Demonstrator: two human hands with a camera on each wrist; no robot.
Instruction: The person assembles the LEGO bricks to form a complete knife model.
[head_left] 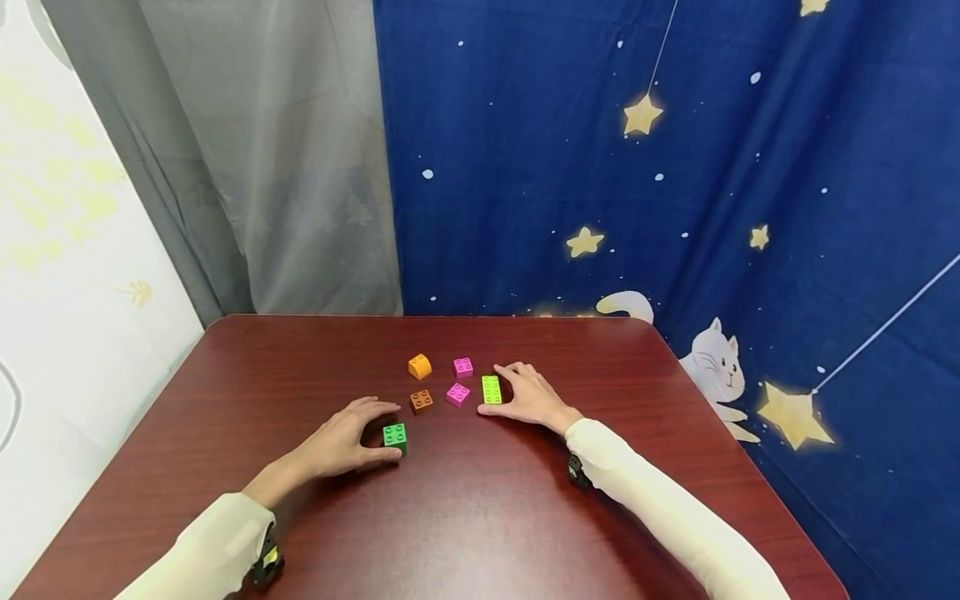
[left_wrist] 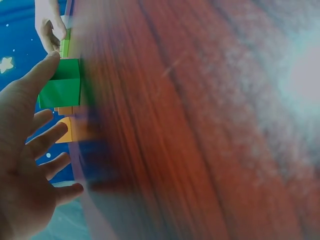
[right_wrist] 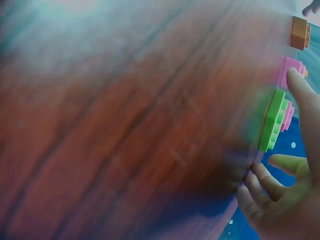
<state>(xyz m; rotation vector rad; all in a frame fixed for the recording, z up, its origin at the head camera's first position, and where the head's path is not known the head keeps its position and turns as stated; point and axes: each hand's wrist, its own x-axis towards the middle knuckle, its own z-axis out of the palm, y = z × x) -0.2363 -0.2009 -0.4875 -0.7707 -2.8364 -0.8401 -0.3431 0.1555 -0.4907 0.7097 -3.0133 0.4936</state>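
Observation:
My left hand [head_left: 341, 437] spreads thumb and fingers around a green block [head_left: 394, 437] on the table, with a gap on the finger side. In the left wrist view its thumb lies close to the green block [left_wrist: 61, 84]; contact there cannot be made out. My right hand [head_left: 528, 396] is likewise spread, thumb and index finger at either end of a lime-green brick [head_left: 491, 389]. In the right wrist view the fingers stand apart from that lime-green brick [right_wrist: 274, 121]. Both pieces rest on the tabletop, studs up.
Between the hands lie a brown brick [head_left: 422, 401], a pink brick [head_left: 458, 394], a second pink brick [head_left: 462, 367] and an orange rounded block [head_left: 420, 366]. The dark red table [head_left: 480, 517] ends at a blue star-patterned curtain [head_left: 525, 150] and a grey curtain [head_left: 300, 167].

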